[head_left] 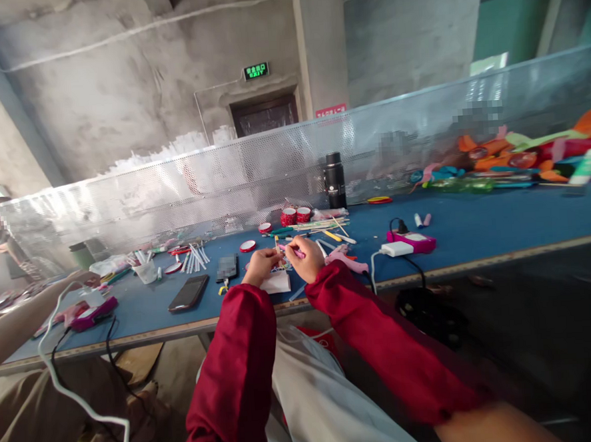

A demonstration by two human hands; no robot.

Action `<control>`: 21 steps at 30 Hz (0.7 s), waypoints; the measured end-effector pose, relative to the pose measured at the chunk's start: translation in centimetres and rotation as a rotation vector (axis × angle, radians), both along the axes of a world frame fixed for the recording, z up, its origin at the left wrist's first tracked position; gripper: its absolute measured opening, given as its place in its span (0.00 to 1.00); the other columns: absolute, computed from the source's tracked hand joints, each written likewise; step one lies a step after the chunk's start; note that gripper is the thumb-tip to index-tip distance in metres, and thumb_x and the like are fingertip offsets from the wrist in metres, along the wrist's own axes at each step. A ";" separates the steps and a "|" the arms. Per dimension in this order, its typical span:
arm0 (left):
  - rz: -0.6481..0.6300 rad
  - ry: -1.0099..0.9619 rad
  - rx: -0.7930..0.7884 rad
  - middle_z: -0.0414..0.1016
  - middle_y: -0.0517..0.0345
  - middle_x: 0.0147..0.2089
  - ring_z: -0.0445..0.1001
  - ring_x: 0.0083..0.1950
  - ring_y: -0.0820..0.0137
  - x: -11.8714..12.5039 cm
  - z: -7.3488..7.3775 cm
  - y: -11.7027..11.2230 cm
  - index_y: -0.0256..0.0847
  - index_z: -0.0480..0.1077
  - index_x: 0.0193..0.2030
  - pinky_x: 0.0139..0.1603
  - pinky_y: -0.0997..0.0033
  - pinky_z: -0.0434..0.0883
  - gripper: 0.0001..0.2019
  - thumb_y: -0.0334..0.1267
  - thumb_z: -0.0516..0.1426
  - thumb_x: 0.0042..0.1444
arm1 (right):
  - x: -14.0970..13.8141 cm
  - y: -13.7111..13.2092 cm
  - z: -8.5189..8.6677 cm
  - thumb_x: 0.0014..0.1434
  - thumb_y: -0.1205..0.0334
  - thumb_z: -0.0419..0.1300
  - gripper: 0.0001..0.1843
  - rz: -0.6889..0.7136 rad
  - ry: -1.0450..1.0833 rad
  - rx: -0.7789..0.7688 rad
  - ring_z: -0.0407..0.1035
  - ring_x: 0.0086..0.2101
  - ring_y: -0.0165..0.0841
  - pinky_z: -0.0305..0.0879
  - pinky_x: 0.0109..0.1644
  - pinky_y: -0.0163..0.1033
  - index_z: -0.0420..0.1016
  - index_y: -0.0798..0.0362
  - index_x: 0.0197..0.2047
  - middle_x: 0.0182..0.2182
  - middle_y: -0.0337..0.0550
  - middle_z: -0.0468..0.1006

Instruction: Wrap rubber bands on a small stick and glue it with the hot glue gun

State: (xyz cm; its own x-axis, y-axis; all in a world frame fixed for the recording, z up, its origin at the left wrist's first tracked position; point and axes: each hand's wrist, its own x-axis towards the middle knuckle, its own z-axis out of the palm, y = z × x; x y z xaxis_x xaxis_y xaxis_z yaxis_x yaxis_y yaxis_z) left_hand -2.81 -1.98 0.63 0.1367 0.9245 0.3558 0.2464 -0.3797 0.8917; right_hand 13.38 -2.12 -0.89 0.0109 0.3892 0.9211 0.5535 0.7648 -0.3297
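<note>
Both my arms wear red sleeves and reach to the front edge of a blue table (476, 230). My left hand (261, 264) is closed in a pinch over a small item that is too small to name, just above a white paper piece (275, 283). My right hand (305, 257) is closed on a thin pink stick (293, 251), its tip pointing left toward the other hand. The two hands are almost touching.
A dark phone (188, 293) lies left of my hands. Red tape rolls (295, 215), a black flask (334, 180), white sticks (193, 256), a pink glue gun (349, 262), a pink device with a white charger (411, 243) and bright toys (522, 154) also lie on the table. A co-worker's arm (26, 324) reaches in at left.
</note>
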 end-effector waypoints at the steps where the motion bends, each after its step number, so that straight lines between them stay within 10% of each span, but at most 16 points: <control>1: 0.004 0.001 0.000 0.68 0.60 0.20 0.59 0.24 0.77 0.0 0.0 -0.1 0.35 0.72 0.22 0.27 0.73 0.55 0.28 0.62 0.68 0.37 | 0.0 0.0 0.0 0.63 0.59 0.56 0.11 -0.006 0.006 0.002 0.69 0.28 0.34 0.63 0.36 0.38 0.66 0.47 0.28 0.25 0.40 0.76; 21: 0.003 -0.022 -0.013 0.70 0.59 0.21 0.60 0.23 0.77 -0.1 -0.2 0.3 0.35 0.73 0.24 0.27 0.73 0.55 0.27 0.61 0.69 0.37 | 0.0 0.3 -0.2 0.63 0.59 0.56 0.11 0.005 0.031 0.002 0.69 0.28 0.34 0.63 0.36 0.38 0.66 0.47 0.28 0.25 0.40 0.76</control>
